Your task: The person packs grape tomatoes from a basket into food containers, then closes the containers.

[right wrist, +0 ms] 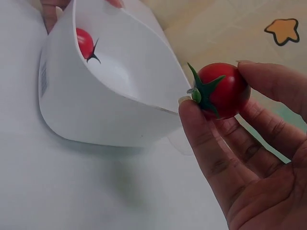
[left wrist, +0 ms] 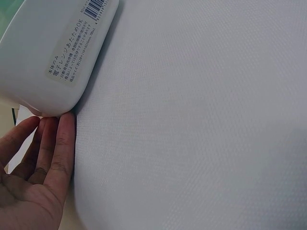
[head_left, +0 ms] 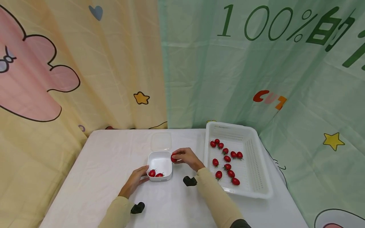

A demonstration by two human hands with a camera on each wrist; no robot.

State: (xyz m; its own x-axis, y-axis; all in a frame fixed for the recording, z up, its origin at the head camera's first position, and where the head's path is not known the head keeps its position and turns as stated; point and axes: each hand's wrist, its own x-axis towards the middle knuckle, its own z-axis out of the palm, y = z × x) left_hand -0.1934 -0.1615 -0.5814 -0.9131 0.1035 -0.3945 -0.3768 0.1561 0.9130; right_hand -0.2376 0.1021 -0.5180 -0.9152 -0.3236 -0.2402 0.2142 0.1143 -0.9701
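My right hand pinches a cherry tomato between thumb and fingertips, its green calyx still on. The tomato is held just off the right rim of a square white food container. Inside, at the front, lie two more cherry tomatoes. At the container's left side, my left hand holds its wall, one digit at the rim and the other fingertips low on the outside. A printed label shows on the container's front wall in the left wrist view.
A large white perforated tray stands on the right, with several loose cherry tomatoes in it. Behind the container lies a clear lid. The white-covered table meets printed curtains at the back.
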